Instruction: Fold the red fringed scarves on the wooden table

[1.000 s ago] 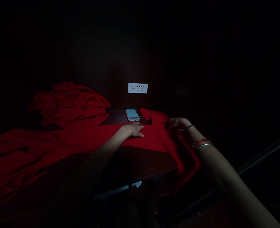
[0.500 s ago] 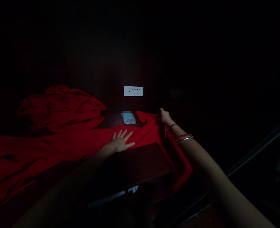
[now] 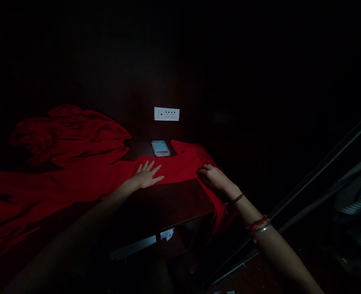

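A long red fringed scarf stretches across the dark wooden desk, and its right part hangs over the desk's right edge. My left hand lies flat on the scarf with the fingers spread, pressing near its middle. At the desk's right end, my right hand has its fingers curled down on the scarf beside a fringed edge. The fingertips are partly hidden in the dim light, but they appear closed on the fabric.
A second bunched red cloth lies at the back left. A phone-like item with a blurred screen rests behind the scarf. Above it, a white socket panel is on the dark wall. A pale rail slants along the right.
My right hand has come down and nearer from the far right corner, bringing a fringed edge onto the desk's end. My left hand stays flat on the scarf. The view has shifted slightly.
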Demonstrator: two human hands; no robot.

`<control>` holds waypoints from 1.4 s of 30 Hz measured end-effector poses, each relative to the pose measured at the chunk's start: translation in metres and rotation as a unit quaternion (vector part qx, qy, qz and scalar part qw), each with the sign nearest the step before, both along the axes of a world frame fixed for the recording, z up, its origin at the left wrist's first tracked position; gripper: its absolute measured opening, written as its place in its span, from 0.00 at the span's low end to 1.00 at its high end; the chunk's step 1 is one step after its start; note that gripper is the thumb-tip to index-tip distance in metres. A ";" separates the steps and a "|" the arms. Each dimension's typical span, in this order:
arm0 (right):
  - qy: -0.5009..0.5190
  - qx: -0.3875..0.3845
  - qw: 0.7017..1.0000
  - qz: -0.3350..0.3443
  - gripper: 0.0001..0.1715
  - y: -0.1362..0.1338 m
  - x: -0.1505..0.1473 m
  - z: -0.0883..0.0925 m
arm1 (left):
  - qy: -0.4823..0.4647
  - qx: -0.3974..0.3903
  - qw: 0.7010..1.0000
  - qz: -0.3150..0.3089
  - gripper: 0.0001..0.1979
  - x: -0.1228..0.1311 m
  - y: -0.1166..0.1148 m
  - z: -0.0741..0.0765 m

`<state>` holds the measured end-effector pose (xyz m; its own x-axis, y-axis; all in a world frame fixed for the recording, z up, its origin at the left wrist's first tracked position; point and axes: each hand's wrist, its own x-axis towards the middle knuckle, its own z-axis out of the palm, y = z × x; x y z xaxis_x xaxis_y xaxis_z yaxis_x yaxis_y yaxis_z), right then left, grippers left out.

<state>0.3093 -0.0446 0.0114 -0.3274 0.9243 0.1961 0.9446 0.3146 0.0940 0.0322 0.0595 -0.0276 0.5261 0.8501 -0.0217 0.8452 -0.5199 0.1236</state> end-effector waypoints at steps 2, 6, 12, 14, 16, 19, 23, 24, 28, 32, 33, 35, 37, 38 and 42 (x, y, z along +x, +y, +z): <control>-0.052 0.019 0.998 -0.005 0.15 -0.001 -0.006 -0.003 | -0.015 0.034 0.998 -0.049 0.32 -0.001 0.000 0.000; -0.116 0.026 0.993 0.008 0.15 0.003 -0.009 -0.003 | -0.052 0.126 0.971 -0.197 0.24 0.002 -0.009 0.008; -0.126 0.050 0.990 0.040 0.18 0.005 -0.004 -0.003 | -0.027 0.147 0.952 -0.267 0.18 0.010 -0.027 0.020; -0.137 0.062 0.988 0.043 0.16 0.006 -0.004 -0.004 | -0.023 0.145 0.951 -0.271 0.19 0.010 -0.028 0.020; -0.144 0.076 0.986 0.047 0.15 0.009 -0.005 -0.005 | -0.025 0.147 0.949 -0.279 0.23 0.009 -0.027 0.021; -0.137 0.101 0.984 0.050 0.14 0.013 -0.005 -0.006 | -0.035 0.169 0.947 -0.273 0.25 0.010 -0.026 0.019; -0.131 0.107 0.984 0.056 0.14 0.017 -0.003 -0.010 | -0.030 0.201 0.950 -0.236 0.16 0.014 -0.026 0.015; -0.131 0.108 0.984 0.058 0.14 0.017 -0.002 -0.011 | -0.026 0.206 0.951 -0.228 0.14 0.016 -0.026 0.014; -0.136 0.110 0.983 0.063 0.13 0.016 0.001 -0.013 | -0.009 0.227 0.952 -0.204 0.12 0.020 -0.025 0.013; -0.114 0.120 0.985 0.038 0.09 0.014 0.003 -0.008 | -0.004 0.256 0.946 -0.198 0.10 0.021 -0.027 0.014; -0.109 0.129 0.985 0.030 0.09 0.014 0.004 -0.007 | -0.001 0.263 0.944 -0.200 0.10 0.021 -0.027 0.015; -0.108 0.147 0.983 0.018 0.09 0.013 0.005 -0.005 | 0.008 0.275 0.939 -0.208 0.10 0.021 -0.029 0.016; -0.114 0.160 0.980 0.020 0.10 0.011 0.006 -0.004 | 0.020 0.283 0.932 -0.224 0.09 0.021 -0.030 0.016; -0.118 0.163 0.979 0.027 0.10 0.010 0.006 -0.004 | 0.026 0.285 0.929 -0.234 0.09 0.021 -0.029 0.016; -0.122 0.176 0.975 0.058 0.11 0.002 0.009 -0.008 | 0.043 0.289 0.917 -0.272 0.07 0.020 -0.028 0.015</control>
